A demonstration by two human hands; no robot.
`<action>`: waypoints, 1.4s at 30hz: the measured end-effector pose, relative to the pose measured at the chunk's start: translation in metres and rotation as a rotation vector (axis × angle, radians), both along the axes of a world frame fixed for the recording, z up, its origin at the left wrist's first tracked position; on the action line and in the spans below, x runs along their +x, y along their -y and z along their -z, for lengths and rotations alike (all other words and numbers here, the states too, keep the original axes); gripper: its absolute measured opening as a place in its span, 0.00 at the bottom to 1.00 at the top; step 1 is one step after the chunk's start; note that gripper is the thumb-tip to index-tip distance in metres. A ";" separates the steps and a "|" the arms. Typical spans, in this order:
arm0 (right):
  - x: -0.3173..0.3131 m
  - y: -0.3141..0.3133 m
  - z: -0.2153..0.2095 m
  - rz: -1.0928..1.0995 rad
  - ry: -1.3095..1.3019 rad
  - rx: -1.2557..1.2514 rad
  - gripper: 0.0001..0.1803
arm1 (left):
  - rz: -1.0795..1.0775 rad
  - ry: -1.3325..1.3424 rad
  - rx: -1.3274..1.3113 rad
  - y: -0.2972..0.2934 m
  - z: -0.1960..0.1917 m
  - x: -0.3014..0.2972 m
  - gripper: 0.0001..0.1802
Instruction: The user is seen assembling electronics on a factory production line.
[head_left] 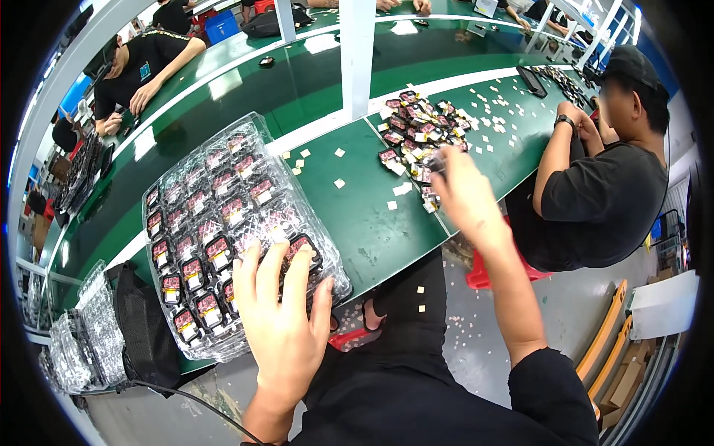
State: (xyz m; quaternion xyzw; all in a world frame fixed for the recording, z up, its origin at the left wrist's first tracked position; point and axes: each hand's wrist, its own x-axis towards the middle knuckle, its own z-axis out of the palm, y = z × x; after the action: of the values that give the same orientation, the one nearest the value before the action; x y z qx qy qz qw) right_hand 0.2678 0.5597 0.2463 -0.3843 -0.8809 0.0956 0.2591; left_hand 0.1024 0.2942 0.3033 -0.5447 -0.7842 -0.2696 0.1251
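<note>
A clear plastic blister tray (pixel 338 279) lies on the green table at my left. Its pockets hold rows of small black-framed square parts (pixel 210 306) with reddish faces and white and yellow labels. My left hand (pixel 286 327) rests over the tray's near right corner, fingers spread and pointing away from me. My right hand (pixel 468 201) is blurred at the near edge of a loose pile of similar parts (pixel 409 130). A small dark part (pixel 437 162) shows at its fingertips, too smeared for detail.
Small pale square pieces (pixel 339 183) lie scattered over the table (pixel 349 238) and floor. A white post (pixel 356 59) rises behind the tray. A seated person (pixel 602 178) works close on my right, another (pixel 141 74) far left. Stacked clear trays (pixel 82 342) and a black bag (pixel 141 327) sit at left.
</note>
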 end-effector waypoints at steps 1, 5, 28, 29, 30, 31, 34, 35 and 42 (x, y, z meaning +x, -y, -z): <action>-0.016 0.022 0.003 -0.030 0.101 -0.072 0.20 | -0.005 0.015 0.044 0.001 0.000 0.002 0.24; -0.068 0.062 0.016 -0.223 0.267 -0.242 0.22 | 0.107 -0.011 0.145 0.014 -0.005 0.013 0.23; -0.022 0.101 -0.017 -0.656 -0.455 -0.237 0.49 | 0.386 1.015 0.505 0.034 0.040 0.056 0.23; -0.017 0.110 -0.025 -0.754 -0.465 -0.250 0.52 | 0.361 1.320 0.557 0.033 0.039 0.061 0.26; -0.013 0.115 -0.032 -0.821 -0.451 -0.219 0.52 | 0.356 1.528 0.521 0.034 0.038 0.061 0.31; -0.006 0.121 -0.035 -0.862 -0.390 -0.236 0.52 | 0.387 1.657 0.494 0.034 0.045 0.056 0.32; 0.002 0.136 -0.035 -0.902 -0.376 -0.232 0.49 | 0.435 1.912 0.431 0.029 0.043 0.053 0.31; 0.002 0.141 -0.025 -0.864 -0.480 -0.209 0.45 | 0.430 1.915 0.429 0.031 0.048 0.052 0.31; 0.007 0.153 -0.025 -0.875 -0.461 -0.128 0.26 | 0.717 2.329 0.489 0.037 0.058 0.049 0.21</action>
State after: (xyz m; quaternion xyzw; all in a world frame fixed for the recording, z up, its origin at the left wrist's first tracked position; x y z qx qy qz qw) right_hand 0.2743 0.4065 0.2709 0.0371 -0.8718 0.3316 0.3586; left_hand 0.1513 0.2571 0.2449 -0.1271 -0.1648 -0.7504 -0.6274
